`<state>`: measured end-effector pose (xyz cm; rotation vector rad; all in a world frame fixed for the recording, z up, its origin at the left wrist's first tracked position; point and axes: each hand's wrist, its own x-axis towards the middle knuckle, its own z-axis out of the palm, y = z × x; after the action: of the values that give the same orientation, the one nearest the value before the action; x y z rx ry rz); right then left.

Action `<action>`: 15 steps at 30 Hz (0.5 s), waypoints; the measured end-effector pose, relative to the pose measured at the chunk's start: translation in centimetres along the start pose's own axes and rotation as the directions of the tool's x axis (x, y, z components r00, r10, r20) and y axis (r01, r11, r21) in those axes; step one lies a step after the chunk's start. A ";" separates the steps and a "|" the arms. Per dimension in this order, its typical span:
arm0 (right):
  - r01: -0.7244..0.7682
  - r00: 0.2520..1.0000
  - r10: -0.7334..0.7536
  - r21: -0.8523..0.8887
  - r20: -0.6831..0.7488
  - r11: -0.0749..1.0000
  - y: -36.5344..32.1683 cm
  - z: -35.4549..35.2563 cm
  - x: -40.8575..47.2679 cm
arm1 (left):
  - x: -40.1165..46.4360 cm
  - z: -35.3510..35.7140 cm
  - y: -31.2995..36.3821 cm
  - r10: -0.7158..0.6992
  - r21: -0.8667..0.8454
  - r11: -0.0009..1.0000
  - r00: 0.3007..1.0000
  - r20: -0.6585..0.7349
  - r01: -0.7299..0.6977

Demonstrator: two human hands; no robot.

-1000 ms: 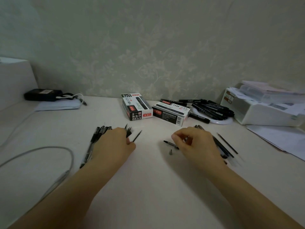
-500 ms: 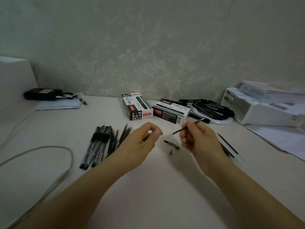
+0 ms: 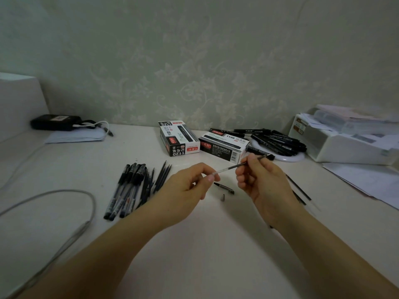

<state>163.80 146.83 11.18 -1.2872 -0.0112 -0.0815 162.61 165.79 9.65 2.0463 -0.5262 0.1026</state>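
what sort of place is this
Most likely a home desk or small work table, set against floral wallpaper. Two pen boxes, a heap of black pens and a white paper tray sit on it; the left hand and right hand pinch a pen refill.

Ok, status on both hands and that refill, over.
Left hand pinches the refill at its clear end, right hand pinches further along. Refill held off the desk, tilted. Nothing in the way; small loose parts lie below.
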 end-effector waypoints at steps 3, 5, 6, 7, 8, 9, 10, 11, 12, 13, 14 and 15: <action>0.046 0.998 -0.039 -0.122 0.056 0.991 0.0 -0.1 -0.1 | -0.2 0.1 0.1 0.004 0.047 0.999 1.000 0.019 -0.005; 0.071 0.990 -0.041 -0.233 0.132 0.970 0.3 0.1 -0.4 | -0.2 0.2 0.1 0.004 0.061 0.998 1.000 0.024 -0.006; 0.098 0.984 -0.044 -0.319 0.172 0.943 0.5 0.3 -0.5 | -0.2 0.3 0.1 0.009 0.059 0.998 1.000 0.018 -0.010; 0.138 0.975 -0.053 -0.405 0.214 0.904 0.7 0.4 -0.7 | -0.1 0.3 0.1 0.015 0.051 0.999 1.000 0.008 -0.016; 0.185 0.964 -0.065 -0.474 0.258 0.861 0.9 0.5 -0.8 | -0.1 0.3 0.0 0.019 0.039 0.999 1.000 -0.002 -0.018; 0.225 0.951 -0.067 -0.527 0.301 0.820 1.0 0.5 -0.9 | -0.1 0.2 0.0 0.017 0.025 1.000 1.000 -0.012 -0.017; 0.251 0.942 -0.060 -0.576 0.329 0.778 1.0 0.4 -1.0 | 0.0 0.2 -0.1 0.013 0.013 1.000 1.000 -0.021 -0.012; 0.267 0.940 -0.051 -0.631 0.338 0.728 1.0 0.2 -0.9 | 0.0 0.1 -0.2 0.007 0.008 1.000 1.000 -0.030 -0.007; 0.289 0.941 -0.058 -0.701 0.334 0.652 1.1 -0.2 -0.8 | 0.0 0.0 -0.2 0.003 0.015 1.000 0.999 -0.039 -0.002; 0.324 0.939 -0.081 -0.779 0.335 0.537 1.2 -0.5 -0.6 | 0.1 -0.1 -0.3 0.000 0.030 1.000 0.999 -0.047 0.002; 0.361 0.931 -0.104 -0.841 0.349 0.403 1.3 -0.9 -0.4 | 0.1 -0.1 -0.4 -0.002 0.047 0.999 0.999 -0.051 0.005; 0.391 0.921 -0.117 -0.873 0.373 0.292 1.4 -1.0 -0.3 | 0.1 -0.1 -0.4 -0.004 0.060 0.998 0.999 -0.051 0.007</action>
<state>163.53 146.25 9.52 -2.5102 -0.4644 -0.2382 162.91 166.01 9.36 2.0985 -0.4907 0.1684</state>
